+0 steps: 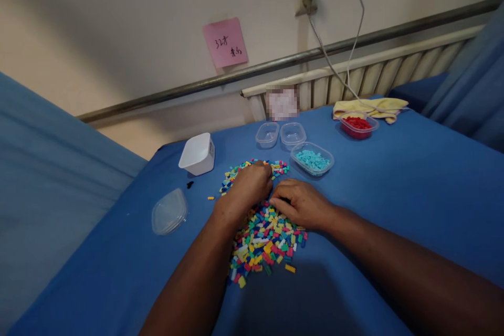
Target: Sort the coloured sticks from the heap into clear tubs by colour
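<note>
A loose pile of small building bricks (263,247) in many colours spreads over the blue cloth in front of me. My left hand (252,182) reaches over the far half of the pile, its fingers curled under and mostly hidden. To its right, my right hand (301,202) rests low at the pile's edge with thumb and fingers drawn together. What either hand holds, if anything, is hidden. Just beyond the right hand stands a clear tub of light blue bricks (313,160). A clear tub of red bricks (357,126) is farther back on the right.
Two clear tubs, one (268,136) beside the other (293,135), stand behind the pile. At left are a white container (197,155), stacked clear lids (170,212) and a small black object (190,185). A yellow cloth (370,107) and white cable (334,71) lie back right.
</note>
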{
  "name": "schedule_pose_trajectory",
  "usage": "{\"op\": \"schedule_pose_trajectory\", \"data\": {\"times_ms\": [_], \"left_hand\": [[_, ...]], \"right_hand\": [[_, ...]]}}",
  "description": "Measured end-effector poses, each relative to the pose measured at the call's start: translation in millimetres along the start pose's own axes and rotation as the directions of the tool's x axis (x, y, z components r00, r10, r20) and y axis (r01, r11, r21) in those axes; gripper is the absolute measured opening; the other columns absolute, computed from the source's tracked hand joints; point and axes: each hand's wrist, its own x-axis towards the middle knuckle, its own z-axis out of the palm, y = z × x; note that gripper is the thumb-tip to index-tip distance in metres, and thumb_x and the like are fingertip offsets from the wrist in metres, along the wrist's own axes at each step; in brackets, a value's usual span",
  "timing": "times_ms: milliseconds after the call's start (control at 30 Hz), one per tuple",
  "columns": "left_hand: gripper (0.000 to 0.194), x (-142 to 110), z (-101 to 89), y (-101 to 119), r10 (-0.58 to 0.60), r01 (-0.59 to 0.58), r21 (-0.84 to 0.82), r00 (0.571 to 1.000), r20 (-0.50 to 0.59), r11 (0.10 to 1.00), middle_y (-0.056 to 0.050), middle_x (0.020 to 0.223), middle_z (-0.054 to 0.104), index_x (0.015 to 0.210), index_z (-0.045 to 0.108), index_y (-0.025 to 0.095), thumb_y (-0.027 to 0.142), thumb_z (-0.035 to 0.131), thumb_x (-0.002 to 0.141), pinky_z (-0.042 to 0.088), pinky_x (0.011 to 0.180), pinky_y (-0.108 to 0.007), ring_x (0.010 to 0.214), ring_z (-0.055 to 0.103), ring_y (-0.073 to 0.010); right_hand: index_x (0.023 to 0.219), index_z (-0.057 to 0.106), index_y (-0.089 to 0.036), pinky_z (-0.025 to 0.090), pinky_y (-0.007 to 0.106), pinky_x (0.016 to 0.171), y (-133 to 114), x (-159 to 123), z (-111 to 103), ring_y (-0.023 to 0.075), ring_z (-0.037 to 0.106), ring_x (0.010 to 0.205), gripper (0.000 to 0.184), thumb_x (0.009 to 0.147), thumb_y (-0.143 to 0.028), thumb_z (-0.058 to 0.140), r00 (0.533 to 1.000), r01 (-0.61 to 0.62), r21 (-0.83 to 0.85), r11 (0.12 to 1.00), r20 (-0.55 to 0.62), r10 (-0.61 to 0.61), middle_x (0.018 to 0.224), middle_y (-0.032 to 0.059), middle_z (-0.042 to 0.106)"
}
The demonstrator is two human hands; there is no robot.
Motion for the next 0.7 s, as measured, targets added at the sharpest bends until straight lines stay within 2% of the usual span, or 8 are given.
{"op": "schedule_pose_trajectory", "data": {"times_ms": [200,300,400,467,567,700], "left_hand": [[0.025,9,-12.5,11,0.088,-0.144,-0.316,0.979,-0.185,0.938,-0.011,0.111,0.077,0.110,0.078,0.016,0.014,0.059,0.095,0.056,0.092,-0.033,0.101,0.072,-0.0248],[0.024,29,-22.7,26,0.139,-0.229,-0.345,0.954,-0.264,0.910,-0.010,0.111,0.077,0.109,0.079,0.016,0.011,0.061,0.094,0.056,0.097,-0.034,0.105,0.072,-0.0242],[0.026,49,-29.4,38,0.147,-0.265,-0.359,0.935,-0.322,0.895,-0.010,0.117,0.077,0.119,0.078,0.016,0.015,0.062,0.099,0.056,0.102,-0.036,0.111,0.071,-0.0247],[0.027,53,-31.6,39,0.149,-0.281,-0.370,0.927,-0.345,0.886,-0.011,0.122,0.077,0.125,0.076,0.016,0.020,0.063,0.102,0.056,0.103,-0.037,0.114,0.071,-0.0251],[0.028,40,-32.8,27,0.154,-0.298,-0.355,0.912,-0.380,0.886,-0.012,0.125,0.076,0.128,0.075,0.016,0.023,0.061,0.105,0.055,0.101,-0.036,0.113,0.071,-0.0248],[0.025,-4,-28.4,-11,0.052,-0.205,-0.343,0.912,-0.406,0.917,-0.009,0.120,0.076,0.122,0.075,0.019,0.027,0.057,0.107,0.054,0.098,-0.036,0.111,0.071,-0.0244]], "right_hand": [[0.084,0.069,-0.020,0.048,0.034,0.081,0,1,2,0.0203,0.066,0.086,0.020,0.103,-0.023,0.065,1.000,-0.021,-0.010,1.000,-0.012,0.021,0.087,0.0042,0.073],[0.080,0.069,-0.020,0.047,0.033,0.077,0,0,2,0.0197,0.065,0.081,0.024,0.103,-0.024,0.065,0.999,-0.040,-0.015,0.999,-0.013,0.040,0.081,0.0035,0.072],[0.080,0.068,-0.020,0.048,0.033,0.078,-1,-1,1,0.0192,0.066,0.082,0.026,0.106,-0.026,0.063,0.999,-0.032,0.024,0.999,-0.004,0.032,0.083,0.0039,0.073],[0.080,0.068,-0.020,0.049,0.032,0.078,-2,-1,0,0.0186,0.065,0.081,0.028,0.106,-0.026,0.062,1.000,-0.029,0.049,0.998,0.002,0.029,0.082,0.0034,0.072],[0.080,0.068,-0.020,0.049,0.032,0.076,-2,-1,0,0.0182,0.064,0.079,0.027,0.106,-0.024,0.063,1.000,-0.030,0.064,0.998,-0.003,0.030,0.080,0.0026,0.070],[0.085,0.070,-0.021,0.051,0.033,0.082,-2,-1,2,0.0186,0.067,0.084,0.021,0.106,-0.024,0.065,1.000,-0.016,0.097,0.995,-0.018,0.018,0.086,0.0028,0.074]]}}
